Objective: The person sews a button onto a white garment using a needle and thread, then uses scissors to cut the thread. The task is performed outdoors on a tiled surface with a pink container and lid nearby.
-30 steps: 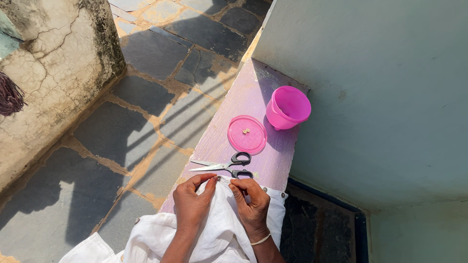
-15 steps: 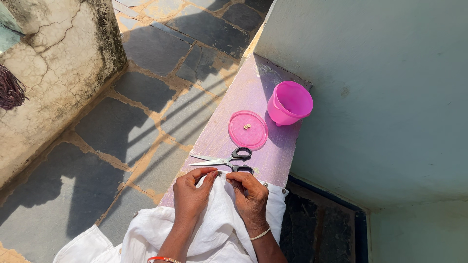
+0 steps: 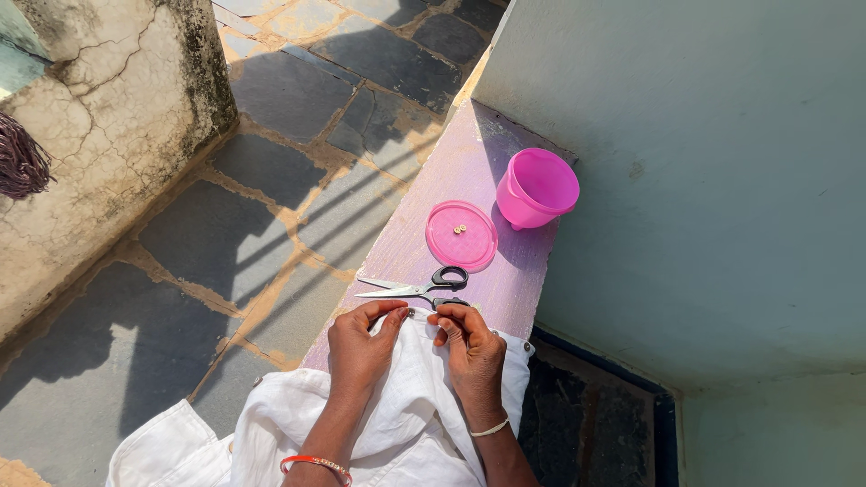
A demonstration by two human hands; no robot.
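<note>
- The white garment point(image 3: 406, 415) is being pinched at its far edge by the left hand point(image 3: 361, 347) and right hand point(image 3: 469, 352), both clamped on cloth.
- Compared with a moment ago, the hands are being kept almost unmoved, near the scissors point(image 3: 419, 287) on the purple ledge point(image 3: 469, 171).

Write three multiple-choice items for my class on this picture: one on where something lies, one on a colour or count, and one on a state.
1. Where do the scissors lie?
A. On the stone floor
B. On the purple ledge, between the pink lid and the hands
C. Inside the pink tub

2. What colour is the cloth?
A. White
B. Blue
C. Pink

3. What state is the tub in?
A. Closed with its lid
B. Overturned
C. Open, lid off

Answers: 1 B, the scissors rest on the ledge just beyond the left hand and right hand. 2 A, the cloth both hands pinch is white. 3 C, the lid lies flat beside the tub.
</note>
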